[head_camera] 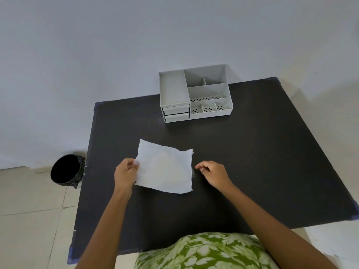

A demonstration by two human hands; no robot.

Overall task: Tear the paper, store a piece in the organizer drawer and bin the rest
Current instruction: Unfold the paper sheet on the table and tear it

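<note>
A white square sheet of paper (165, 167) lies on the black table (252, 152), whole and slightly lifted at its left side. My left hand (125, 174) pinches the paper's left edge between thumb and fingers. My right hand (212, 172) hovers just right of the paper's right edge, fingers curled and apart, holding nothing. A grey plastic organizer (195, 94) stands at the table's far edge, with two small drawers (176, 113) at its front left; both look pushed in. A black bin (67, 172) stands on the floor left of the table.
A pale wall rises right behind the organizer. Tiled floor shows left of the table around the bin. My green patterned clothing (204, 251) fills the bottom edge, against the table's near side.
</note>
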